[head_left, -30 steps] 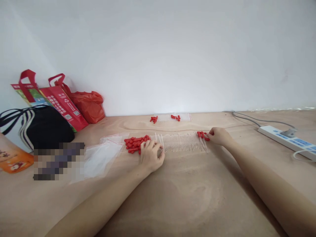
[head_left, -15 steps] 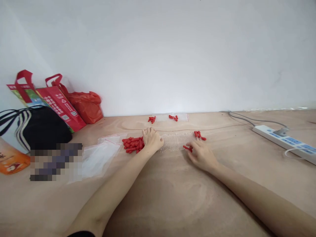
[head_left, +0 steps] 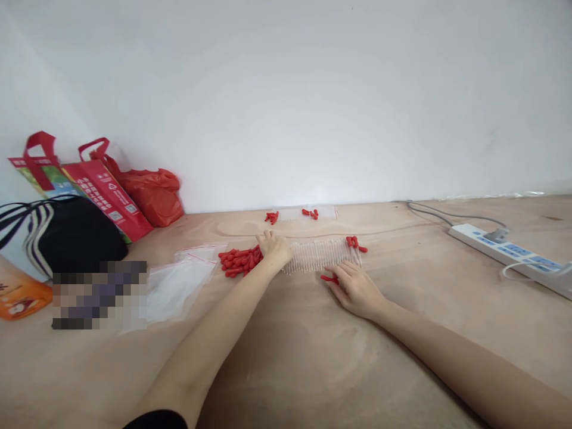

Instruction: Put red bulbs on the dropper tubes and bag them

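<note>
My left hand (head_left: 276, 250) lies between a heap of small red drop-shaped pieces (head_left: 235, 263) and a row of thin pale sticks (head_left: 313, 256). Its fingers look apart, resting over the near ends of the heap and the row. In front of the row, my right hand (head_left: 357, 291) pinches a red drop-shaped piece (head_left: 329, 279) between thumb and fingers. A few more red pieces (head_left: 356, 243) sit at the row's right end. What lies under my left palm is hidden.
Farther back lies a clear zip bag (head_left: 288, 213) with red pieces on it. Left are more clear bags (head_left: 181, 292), a black drawstring bag (head_left: 84, 232), an orange pouch (head_left: 24, 298), red carrier bags (head_left: 154, 193) and a blurred patch. A power strip (head_left: 513, 253) lies right, the wall behind.
My right hand has drawn slightly toward me and left, off the row's front edge, still pinching the red piece. My left hand stays at the row's left end. The view has shifted a little.
</note>
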### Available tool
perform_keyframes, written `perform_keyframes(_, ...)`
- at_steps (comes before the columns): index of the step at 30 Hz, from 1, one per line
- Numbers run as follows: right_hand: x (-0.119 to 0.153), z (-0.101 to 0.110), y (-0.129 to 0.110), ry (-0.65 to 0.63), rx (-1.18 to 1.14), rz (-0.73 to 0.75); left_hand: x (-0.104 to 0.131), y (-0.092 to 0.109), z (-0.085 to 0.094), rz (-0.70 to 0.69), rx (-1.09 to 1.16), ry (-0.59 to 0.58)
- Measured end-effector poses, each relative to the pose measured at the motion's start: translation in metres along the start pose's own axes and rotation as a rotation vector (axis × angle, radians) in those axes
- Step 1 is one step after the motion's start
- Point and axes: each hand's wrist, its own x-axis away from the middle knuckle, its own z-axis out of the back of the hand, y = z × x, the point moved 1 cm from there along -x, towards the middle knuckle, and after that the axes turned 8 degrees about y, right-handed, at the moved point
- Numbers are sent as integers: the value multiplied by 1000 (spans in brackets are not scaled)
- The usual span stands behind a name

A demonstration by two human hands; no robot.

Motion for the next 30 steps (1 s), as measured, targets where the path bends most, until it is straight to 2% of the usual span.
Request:
perform_keyframes(4, 2, -2, 3, -4, -31, -40, 8, 5, 23, -69, 62, 38)
perform_keyframes(7, 2, -3, 5, -24, -71, -59, 28, 1, 38, -213, 143, 55)
perform_keyframes(10, 0, -5, 5, -30, -106, -81, 57, -8, 36, -497, 339, 147)
perform_keyframes(13, -2, -6, 3, -29, -129, -109, 82, -18, 21, -640, 522, 315)
perform_keyframes(15, -3, -7, 2, -28, -150, -112, 91, -21, 13, -663, 577, 394)
perform_keyframes(17, -3, -8, 1, -29, -176, -104, 95, -21, 8, -673, 588, 419)
perform_keyframes(30, -1, -10, -2, -9, -241, 30, 91, -20, 9, -708, 561, 430)
